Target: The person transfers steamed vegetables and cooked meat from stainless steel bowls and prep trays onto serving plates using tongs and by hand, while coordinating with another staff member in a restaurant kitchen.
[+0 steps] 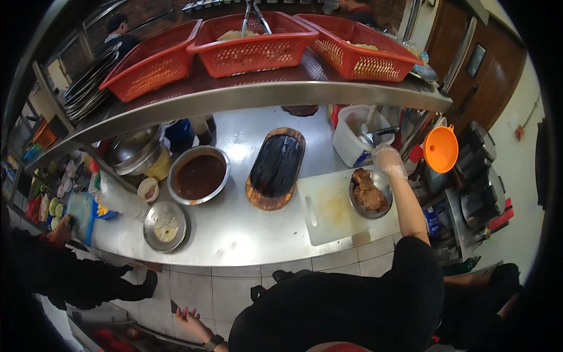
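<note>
My right hand point(388, 159), in a clear plastic glove, reaches over the near right rim of a white plastic tub point(345, 141). Metal utensils point(366, 133) stand in the tub close to my fingertips; whether I grip one is not clear. Under my forearm, a metal bowl point(387, 187) with browned cooked meat point(369, 193) rests on a white cutting board point(336, 231). My left hand point(192, 322) hangs low, away from the counter, with its fingers apart and nothing in it. Left of the board lies a black sizzling plate point(277, 165) on an oval wooden base point(267, 202).
A bowl of dark brown sauce point(200, 176) and a shallow metal dish point(165, 226) stand left on the steel counter point(237, 240). Red plastic baskets point(255, 57) sit on the overhead shelf point(264, 93). An orange funnel point(440, 149) hangs right. Another person point(79, 273) stands at left.
</note>
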Demonstrator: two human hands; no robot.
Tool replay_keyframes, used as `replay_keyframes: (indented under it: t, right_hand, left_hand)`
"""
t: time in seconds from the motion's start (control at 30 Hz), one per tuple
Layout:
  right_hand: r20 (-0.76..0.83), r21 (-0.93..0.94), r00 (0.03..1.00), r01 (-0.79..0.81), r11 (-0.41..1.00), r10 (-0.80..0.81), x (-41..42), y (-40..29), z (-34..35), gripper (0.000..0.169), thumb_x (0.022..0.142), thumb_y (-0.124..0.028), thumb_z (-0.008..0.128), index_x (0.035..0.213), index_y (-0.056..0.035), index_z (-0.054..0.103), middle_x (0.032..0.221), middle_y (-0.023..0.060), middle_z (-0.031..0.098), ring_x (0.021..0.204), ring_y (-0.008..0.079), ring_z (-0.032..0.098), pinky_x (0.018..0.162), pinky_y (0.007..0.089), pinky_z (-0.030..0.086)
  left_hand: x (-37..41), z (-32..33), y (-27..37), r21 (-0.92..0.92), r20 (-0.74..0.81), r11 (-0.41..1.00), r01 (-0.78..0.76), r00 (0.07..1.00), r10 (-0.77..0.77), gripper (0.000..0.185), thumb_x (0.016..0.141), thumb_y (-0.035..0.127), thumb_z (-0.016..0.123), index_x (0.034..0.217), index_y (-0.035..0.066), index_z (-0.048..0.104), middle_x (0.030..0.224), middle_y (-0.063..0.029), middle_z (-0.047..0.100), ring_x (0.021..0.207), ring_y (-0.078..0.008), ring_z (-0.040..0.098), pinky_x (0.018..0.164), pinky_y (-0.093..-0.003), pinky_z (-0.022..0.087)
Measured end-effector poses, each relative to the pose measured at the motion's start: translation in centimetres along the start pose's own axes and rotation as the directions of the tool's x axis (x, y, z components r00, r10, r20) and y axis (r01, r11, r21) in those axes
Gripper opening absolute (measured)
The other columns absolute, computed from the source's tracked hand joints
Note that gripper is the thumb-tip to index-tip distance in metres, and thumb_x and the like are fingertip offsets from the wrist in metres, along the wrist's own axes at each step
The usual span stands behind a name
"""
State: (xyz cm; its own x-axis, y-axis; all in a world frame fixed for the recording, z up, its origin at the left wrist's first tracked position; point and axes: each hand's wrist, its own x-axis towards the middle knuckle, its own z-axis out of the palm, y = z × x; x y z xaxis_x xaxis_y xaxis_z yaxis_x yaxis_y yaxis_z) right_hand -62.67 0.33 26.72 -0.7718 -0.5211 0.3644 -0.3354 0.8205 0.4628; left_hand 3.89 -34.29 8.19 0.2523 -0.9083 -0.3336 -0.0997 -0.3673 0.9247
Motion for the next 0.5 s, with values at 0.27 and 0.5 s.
replay_keyframes:
  t: [0.27,0.5]
  right_hand:
    - [0.210,0.846,0.971,-0.122,0.519,-0.115,-2.7,-8.4,-0.5,0.027,0.087,-0.018,0.051,0.112,-0.0145,0.059,0.072,0.0088,0.051,0.063,0.0220,0.051,0.055,0.0345,0.043]
    - [-0.345,0.517,0.590,-0.530,-0.672,-0.730,-18.3,-25.7,-19.8,0.051,0.083,-0.060,0.049,0.070,-0.0111,0.044,0.060,-0.0017,0.037,0.042,0.0058,0.032,0.035,0.0170,0.030]
  left_hand:
    - [-6.2,-8.3,-2.4,-0.255,-0.083,0.954,-0.155,0.987,0.138,0.043,0.088,0.006,0.046,0.130,0.011,0.038,0.113,-0.0089,0.052,0.084,-0.0162,0.057,0.072,-0.0269,0.046]
    - [-15.6,-17.5,-4.8,-0.013,-0.475,0.939,-0.344,0.828,0.297,0.029,0.083,0.000,0.050,0.111,0.003,0.057,0.102,-0.0106,0.061,0.093,-0.0190,0.059,0.080,-0.0300,0.047]
